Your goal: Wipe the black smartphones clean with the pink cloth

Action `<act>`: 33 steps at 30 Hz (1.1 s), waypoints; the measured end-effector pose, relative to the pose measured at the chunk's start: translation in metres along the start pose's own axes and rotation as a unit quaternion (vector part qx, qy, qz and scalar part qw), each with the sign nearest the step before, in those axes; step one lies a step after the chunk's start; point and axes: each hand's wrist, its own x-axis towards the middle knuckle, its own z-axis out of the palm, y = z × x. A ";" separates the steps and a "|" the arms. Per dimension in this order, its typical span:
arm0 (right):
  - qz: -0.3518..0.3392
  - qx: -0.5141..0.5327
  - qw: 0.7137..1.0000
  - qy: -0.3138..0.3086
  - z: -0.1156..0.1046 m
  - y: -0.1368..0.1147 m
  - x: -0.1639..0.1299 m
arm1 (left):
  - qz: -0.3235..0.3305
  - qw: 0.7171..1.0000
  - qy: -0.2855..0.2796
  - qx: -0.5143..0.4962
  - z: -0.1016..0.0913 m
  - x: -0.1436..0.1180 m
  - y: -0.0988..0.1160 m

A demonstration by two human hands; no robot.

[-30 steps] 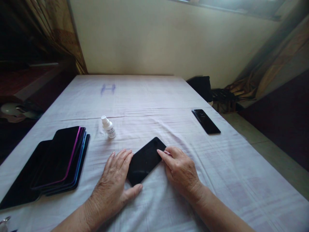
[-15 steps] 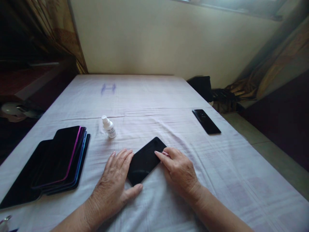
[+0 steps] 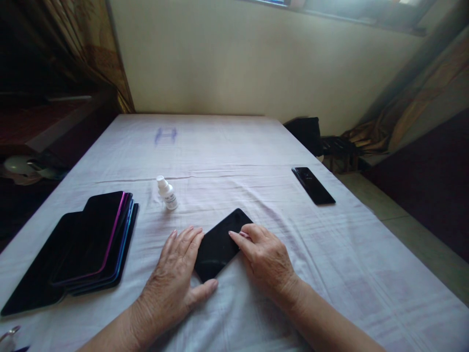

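Note:
A black phone or small tablet (image 3: 216, 252) lies glossy face up and aslant on the cloth in front of me. Along its left edge rests my left hand (image 3: 170, 271), palm down and fingers stretched, with the thumb at the near corner. My right hand (image 3: 266, 254) is closed over the far right part of the screen, its index finger pointing left across the glass. A bit of pink shows beneath its fingers; whether that is a held thing or fingertips I cannot make out.
To the left lie several stacked phones and tablets (image 3: 91, 234), one with a pink edge. A small white bottle (image 3: 167, 193) stands beyond my left hand. Another black phone (image 3: 313, 186) lies near the right edge of the cloth-covered table (image 3: 220, 146). A metal-looking object (image 3: 10, 332) shows at bottom left.
My right hand has slid slightly left across the screen. My left hand and the device stay in place; the view has shifted a little.

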 end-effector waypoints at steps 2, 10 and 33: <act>0.015 -0.016 1.000 -0.004 -0.001 0.004 0.000 | -0.001 1.000 0.001 -0.004 0.000 0.000 0.000; -0.016 -0.018 0.999 -0.020 0.001 -0.006 0.003 | -0.001 1.000 -0.002 -0.003 0.000 0.001 0.000; 0.066 -0.052 0.996 -0.037 0.008 0.034 0.029 | 0.003 1.000 0.011 -0.005 0.002 0.000 -0.001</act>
